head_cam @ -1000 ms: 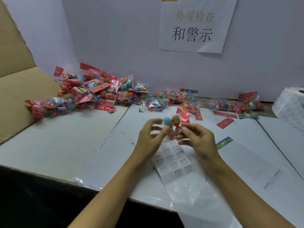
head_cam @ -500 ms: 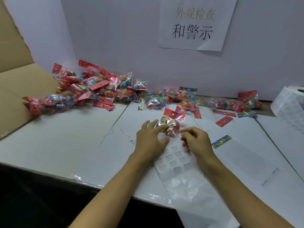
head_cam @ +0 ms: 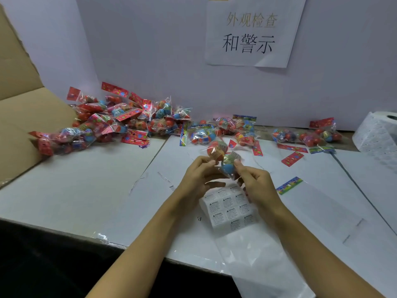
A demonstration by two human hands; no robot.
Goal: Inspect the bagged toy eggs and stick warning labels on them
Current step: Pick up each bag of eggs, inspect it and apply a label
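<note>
Since half a second ago: both hands have lifted a bag of toy eggs (head_cam: 223, 157) off the table and raised it above the sheet of warning labels (head_cam: 231, 208).
Left hand (head_cam: 198, 179): you pinch the bag's left side, thumb and fingertips closed on the red egg end.
Right hand (head_cam: 256, 183): you pinch the right side, fingers curled on the cellophane by the blue egg.
Bag now: held clear of the table (head_cam: 71, 190), tilted, just above the label sheet's far edge.
Doing it well: turn the bag slowly so every egg and the seal face you; the film is slippery and crinkles, so keep both pinches light. For the label, a flat stretch of film looks the best spot.
Label supply: the sheet lies flat directly under your wrists; a roll of labels (head_cam: 378, 134) stands at the far right.
Waiting stock: a heap of bagged eggs (head_cam: 120, 125) lies along the back wall, with a few bags (head_cam: 311, 135) to the right.
Surface: white sheets cover the table; a cardboard flap (head_cam: 23, 117) rises on the left.
Room: a paper sign (head_cam: 251, 33) with Chinese characters hangs on the pale wall.
</note>
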